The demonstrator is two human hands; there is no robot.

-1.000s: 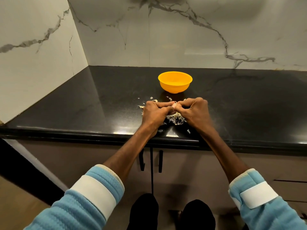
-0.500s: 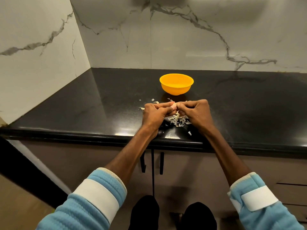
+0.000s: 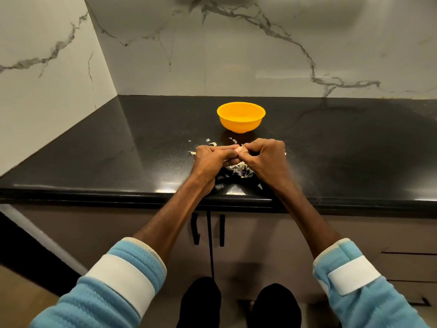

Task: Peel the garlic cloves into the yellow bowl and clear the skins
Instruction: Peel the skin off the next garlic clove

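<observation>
A yellow bowl point(image 3: 241, 117) stands on the black counter point(image 3: 118, 147), just beyond my hands. My left hand point(image 3: 209, 159) and my right hand point(image 3: 266, 159) meet fingertip to fingertip and both pinch a small pale garlic clove point(image 3: 239, 149), of which only a sliver shows. Under and between the hands lies a heap of papery garlic skins point(image 3: 241, 170). Loose skin flakes point(image 3: 212, 144) are scattered between the hands and the bowl. I cannot see inside the bowl.
The counter's front edge point(image 3: 142, 197) runs just below my wrists, with cabinet doors and black handles point(image 3: 195, 229) underneath. Marble walls close the counter at the back and left. A stray flake point(image 3: 260, 186) lies near the edge.
Both hands stay together on the clove over the skin heap, with only small finger movements. The camera view has shifted slightly.
</observation>
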